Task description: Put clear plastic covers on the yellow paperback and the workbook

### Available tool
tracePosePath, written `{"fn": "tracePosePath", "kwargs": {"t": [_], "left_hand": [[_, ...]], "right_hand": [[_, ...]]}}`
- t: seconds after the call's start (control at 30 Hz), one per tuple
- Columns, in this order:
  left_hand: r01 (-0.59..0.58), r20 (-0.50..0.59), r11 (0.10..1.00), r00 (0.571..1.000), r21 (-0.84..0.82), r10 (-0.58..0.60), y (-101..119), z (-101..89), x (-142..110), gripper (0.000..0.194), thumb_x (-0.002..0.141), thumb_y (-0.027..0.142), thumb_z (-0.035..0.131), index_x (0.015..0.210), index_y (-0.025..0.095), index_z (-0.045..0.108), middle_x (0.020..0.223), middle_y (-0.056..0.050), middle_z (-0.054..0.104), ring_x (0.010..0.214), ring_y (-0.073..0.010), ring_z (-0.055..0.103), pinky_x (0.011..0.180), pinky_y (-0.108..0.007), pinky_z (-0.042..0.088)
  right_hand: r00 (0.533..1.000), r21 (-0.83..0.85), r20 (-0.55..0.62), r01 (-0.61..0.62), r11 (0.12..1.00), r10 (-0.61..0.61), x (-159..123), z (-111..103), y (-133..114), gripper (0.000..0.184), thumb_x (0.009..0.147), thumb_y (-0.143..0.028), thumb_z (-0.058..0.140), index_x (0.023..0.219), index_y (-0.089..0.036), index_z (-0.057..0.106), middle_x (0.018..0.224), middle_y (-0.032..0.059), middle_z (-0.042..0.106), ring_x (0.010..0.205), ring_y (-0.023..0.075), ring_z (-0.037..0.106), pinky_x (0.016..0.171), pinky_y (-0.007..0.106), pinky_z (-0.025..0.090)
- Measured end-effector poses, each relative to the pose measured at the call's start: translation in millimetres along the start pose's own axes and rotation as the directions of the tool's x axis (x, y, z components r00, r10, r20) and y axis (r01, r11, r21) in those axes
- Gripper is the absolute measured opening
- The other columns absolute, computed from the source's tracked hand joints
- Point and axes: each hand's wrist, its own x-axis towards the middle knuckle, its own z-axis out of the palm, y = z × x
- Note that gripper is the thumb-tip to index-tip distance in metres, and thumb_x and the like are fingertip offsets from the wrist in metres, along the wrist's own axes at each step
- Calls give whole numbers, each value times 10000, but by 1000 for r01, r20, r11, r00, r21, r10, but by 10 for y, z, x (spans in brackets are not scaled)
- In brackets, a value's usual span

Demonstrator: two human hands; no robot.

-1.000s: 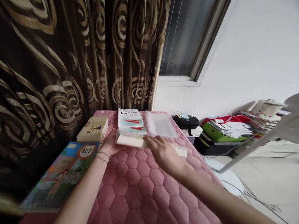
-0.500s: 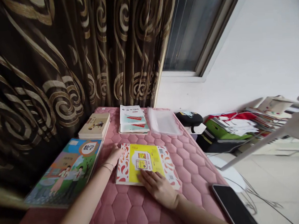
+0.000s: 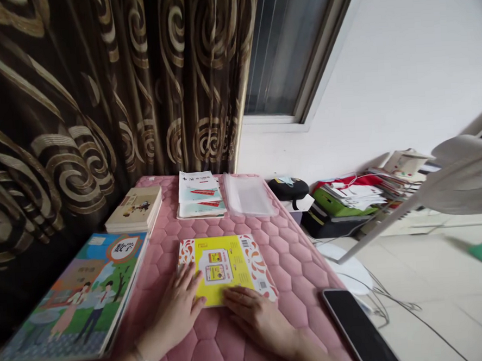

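Observation:
A yellow book point(image 3: 225, 263) with red-and-white patterned sides and a barcode lies flat on the pink quilted table cover point(image 3: 205, 340). My left hand point(image 3: 176, 307) rests along its near left side, fingers stretched and slightly apart on the cover. Over the near edge lies my right hand point(image 3: 259, 315), its fingers extended flat and a little blurred. Neither hand is wrapped around the book. Left of my left hand is a stack topped by a colourful math textbook point(image 3: 80, 294) with two drawn figures.
Beyond the textbook sits a pile of beige books point(image 3: 132, 209). White-and-teal booklets point(image 3: 199, 194) and clear plastic sleeves point(image 3: 250, 195) lie at the far end. A phone point(image 3: 358, 328) is at the right edge. A fan point(image 3: 465, 180), cables and piled papers point(image 3: 360, 195) stand beyond it.
My left hand has come back from the book's far left side to its near left corner. My right hand stays at the near edge. The whole view has shifted slightly.

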Motion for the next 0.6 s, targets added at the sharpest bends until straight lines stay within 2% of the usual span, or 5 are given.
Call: {"fn": "tracePosePath", "kwargs": {"t": [0.1,0.17,0.27,0.37,0.6], "left_hand": [[-4,-23,1000,1000,8,4,-103,-9,-202,590,885,258,562,1456,305,421,1581,-60,318,1440,-294,304,1122,-459,388],[1,-29,1000,1000,10,-1,-152,-12,-279,591,880,183,545,1443,329,436,1566,-47,351,1427,-279,333,1107,-442,415],[16,-39,1000,999,-1,-16,-181,16,-333,610,856,78,521,1403,345,481,1543,-33,396,1401,-252,380,1096,-422,434],[42,-48,999,998,-24,-43,-181,56,-351,646,824,16,518,1382,343,502,1529,-24,418,1402,-237,371,1082,-398,453],[43,-29,998,999,-52,-45,-157,33,-366,628,824,9,485,1370,318,522,1511,-34,443,1404,-241,360,1082,-405,451]], "right_hand": [[982,-45,-74,-178,983,174,-236,-58,137,311,943,-182,513,1208,-211,673,1353,83,601,1283,265,528,1032,465,505],[951,-55,-93,-299,953,293,-396,-78,246,326,930,-226,545,1232,-217,666,1368,92,584,1312,306,496,1016,517,509],[912,19,-61,-404,914,405,-562,-87,341,377,945,-271,527,1312,-237,608,1382,71,568,1309,281,503,1048,486,487],[892,97,-51,-442,892,448,-624,-78,350,362,958,-283,495,1298,-269,618,1387,50,559,1303,269,508,1059,466,475],[903,162,-74,-409,898,424,-672,-52,356,367,957,-254,439,1255,-293,650,1317,45,617,1220,254,588,1020,443,511]]}}
